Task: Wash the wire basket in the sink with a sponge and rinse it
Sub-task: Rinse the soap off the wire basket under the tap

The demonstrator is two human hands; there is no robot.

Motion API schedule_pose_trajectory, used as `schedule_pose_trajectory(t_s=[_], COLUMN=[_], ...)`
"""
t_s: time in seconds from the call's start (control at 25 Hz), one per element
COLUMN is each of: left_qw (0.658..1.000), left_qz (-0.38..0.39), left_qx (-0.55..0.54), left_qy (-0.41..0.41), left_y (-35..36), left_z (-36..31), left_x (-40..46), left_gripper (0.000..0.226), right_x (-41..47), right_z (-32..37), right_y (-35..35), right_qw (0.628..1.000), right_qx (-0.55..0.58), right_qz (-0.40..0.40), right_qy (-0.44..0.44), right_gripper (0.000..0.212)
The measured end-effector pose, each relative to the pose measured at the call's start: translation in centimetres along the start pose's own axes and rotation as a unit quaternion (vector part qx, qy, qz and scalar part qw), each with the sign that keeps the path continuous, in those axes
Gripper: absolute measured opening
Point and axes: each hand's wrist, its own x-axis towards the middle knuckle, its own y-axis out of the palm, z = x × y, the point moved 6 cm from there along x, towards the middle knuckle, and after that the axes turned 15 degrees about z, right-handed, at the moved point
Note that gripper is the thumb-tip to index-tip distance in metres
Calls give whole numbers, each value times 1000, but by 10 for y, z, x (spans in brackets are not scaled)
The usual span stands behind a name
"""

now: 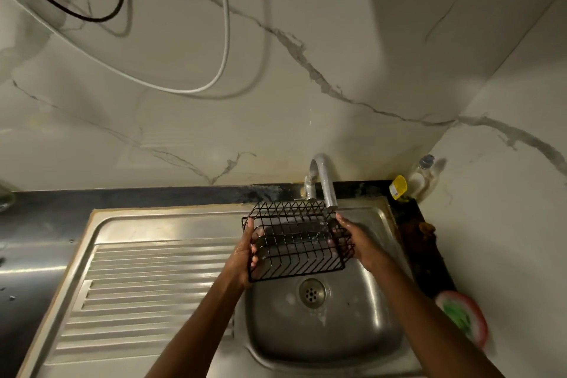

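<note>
A black wire basket (296, 239) hangs above the steel sink (325, 334), right under the spout of the curved tap (325, 184). My left hand (245, 258) grips its left end, thumb over the rim and fingers curled through the wires. My right hand (357, 241) holds the right end, fingers wrapped around the side wires. The basket is tilted, its open side facing up and toward me. Whether water is running I cannot make out. A green sponge (458, 317) lies in a pink-rimmed dish (478, 321) on the counter to the right of the sink.
A ribbed steel drainboard (147, 288) stretches left of the basin, and the drain (312, 292) sits under the basket. A yellow-capped bottle (398, 187) and a clear bottle (425, 176) stand in the back right corner. Cables hang on the marble wall.
</note>
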Motion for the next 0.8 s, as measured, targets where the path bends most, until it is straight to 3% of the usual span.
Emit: schedule_pose_trajectory(t_s=[0.2,0.36,0.44,0.6,0.8], left_qw=[997,999,999,996,997], left_qz=[-55,-5,-19,-18,-22], left_qx=[43,-20,7,54,68], left_qy=[-24,-36,-48,-68,14], left_y=[27,39,37,41,60], left_z=[20,34,40,54,53], left_x=[31,49,58,72,58], left_gripper=[55,55,51,36,32], right_x=[-25,-43,-48,-47,-57], right_z=[13,25,31,35,41], right_y=[-43,-64,-72,-82,-72], right_qw=[993,987,981,974,971], right_qx=[79,61,47,2,-95], right_qz=[-75,-90,-92,-99,-86], right_qy=[-35,-117,-163,-203,-202], right_gripper=[51,48,46,75,104])
